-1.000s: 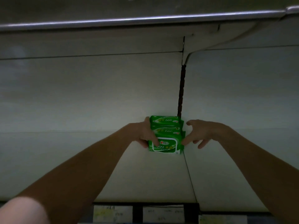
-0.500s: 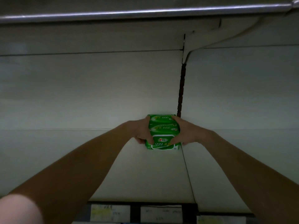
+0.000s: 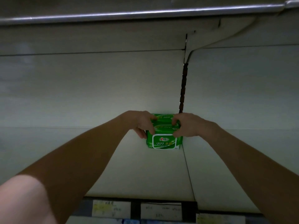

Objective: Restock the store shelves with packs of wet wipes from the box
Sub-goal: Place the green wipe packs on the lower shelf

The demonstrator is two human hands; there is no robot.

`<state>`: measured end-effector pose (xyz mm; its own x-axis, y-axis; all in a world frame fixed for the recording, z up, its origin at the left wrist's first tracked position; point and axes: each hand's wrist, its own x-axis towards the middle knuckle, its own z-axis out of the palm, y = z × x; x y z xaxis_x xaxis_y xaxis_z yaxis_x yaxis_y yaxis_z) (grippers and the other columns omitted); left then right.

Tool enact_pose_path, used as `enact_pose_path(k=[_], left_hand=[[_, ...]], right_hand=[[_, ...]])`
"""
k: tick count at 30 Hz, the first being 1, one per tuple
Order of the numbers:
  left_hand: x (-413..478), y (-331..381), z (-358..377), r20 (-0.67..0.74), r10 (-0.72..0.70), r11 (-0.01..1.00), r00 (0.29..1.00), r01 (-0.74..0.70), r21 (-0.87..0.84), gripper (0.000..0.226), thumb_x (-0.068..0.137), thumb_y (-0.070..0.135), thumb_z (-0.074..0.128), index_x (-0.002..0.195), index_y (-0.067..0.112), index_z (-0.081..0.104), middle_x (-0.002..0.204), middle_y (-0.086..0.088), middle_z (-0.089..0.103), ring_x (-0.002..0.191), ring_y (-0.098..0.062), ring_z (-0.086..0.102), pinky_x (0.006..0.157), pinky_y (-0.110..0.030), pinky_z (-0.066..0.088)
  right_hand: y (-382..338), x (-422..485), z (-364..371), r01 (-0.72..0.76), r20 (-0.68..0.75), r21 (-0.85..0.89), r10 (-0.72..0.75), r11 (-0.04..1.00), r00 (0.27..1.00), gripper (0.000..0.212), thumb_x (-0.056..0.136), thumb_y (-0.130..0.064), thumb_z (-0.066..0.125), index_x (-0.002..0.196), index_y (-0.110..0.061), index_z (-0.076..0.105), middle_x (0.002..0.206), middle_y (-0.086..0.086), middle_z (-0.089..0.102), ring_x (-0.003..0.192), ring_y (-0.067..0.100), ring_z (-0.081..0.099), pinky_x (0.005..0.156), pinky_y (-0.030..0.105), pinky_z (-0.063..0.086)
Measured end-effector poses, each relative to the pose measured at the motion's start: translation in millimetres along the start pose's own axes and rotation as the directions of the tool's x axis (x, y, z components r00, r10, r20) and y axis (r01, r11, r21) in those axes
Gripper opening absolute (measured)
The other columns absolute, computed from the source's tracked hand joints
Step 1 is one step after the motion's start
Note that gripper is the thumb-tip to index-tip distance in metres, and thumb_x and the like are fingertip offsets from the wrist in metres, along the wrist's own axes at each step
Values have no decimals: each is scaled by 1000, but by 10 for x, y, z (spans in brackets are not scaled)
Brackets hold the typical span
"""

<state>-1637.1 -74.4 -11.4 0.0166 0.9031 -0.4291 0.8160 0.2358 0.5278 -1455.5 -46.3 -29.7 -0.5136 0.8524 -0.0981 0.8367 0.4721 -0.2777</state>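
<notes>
A: Right, surroundings first?
B: Dim bay. Pale shelf (image 3: pixel 145 172), plain back panel (image 3: pixel 80 88) behind it. A dark slotted upright (image 3: pixel 182 88) runs down the panel and ends right behind the packs (image 3: pixel 164 140). The metal rail (image 3: pixel 145 13) of the level above crosses the top of view. Paper labels (image 3: pixel 111 208) line the near edge.
A: Anything in the way?
B: Only the hands, which cover the upper packs' corners.
A: Where are the packs?
B: Green, stacked flat at the back of the shelf, against the panel and just left of the seam (image 3: pixel 188 173). At least three; exact count unclear.
A: Hands?
B: Left hand (image 3: pixel 142 122): fingers curled round the stack's upper left side. Right hand (image 3: pixel 187 125): fingers curled over the top right corner. Both grip.
A: Writing?
B: Nearest pack has a white-framed lid reading "999" with Chinese characters. The digits repeat upside down on the packs above. Label print is too blurred to read.
</notes>
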Motion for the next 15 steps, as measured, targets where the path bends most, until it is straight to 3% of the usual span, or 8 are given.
enact_pose_path(k=[5,10,12,15], left_hand=[[1,16,42,-63,-5,1000,998,7,30,78,86,0,66,151,15,27,134,-18,52,87,-26,67,85,-37,57],[-8,46,93,-107,4,995,994,7,104,72,88,3,63,150,12,28,124,-20,57,66,-17,63,66,-28,57],[-57,48,88,-117,2,995,993,10,101,71,88,4,62,150,11,28,122,-20,59,69,-18,63,68,-30,57],[-167,28,51,-121,-18,999,992,22,34,63,91,3,61,147,10,34,121,-18,59,87,-24,64,84,-37,56]], right_hand=[[8,-22,40,15,-56,5,-15,1000,998,38,84,-22,68,120,-15,57,122,9,53,104,22,54,82,28,46],[-5,-63,37,17,-52,-26,-19,1000,998,39,87,-25,65,125,-17,56,123,8,55,105,21,55,83,28,46],[-11,-78,-15,31,-36,-57,-33,998,999,38,88,-25,64,125,-17,58,124,7,54,108,22,54,85,28,46],[1,-66,-98,55,-55,-54,-58,997,997,34,90,-16,61,123,-16,60,125,8,55,107,22,54,81,26,43]])
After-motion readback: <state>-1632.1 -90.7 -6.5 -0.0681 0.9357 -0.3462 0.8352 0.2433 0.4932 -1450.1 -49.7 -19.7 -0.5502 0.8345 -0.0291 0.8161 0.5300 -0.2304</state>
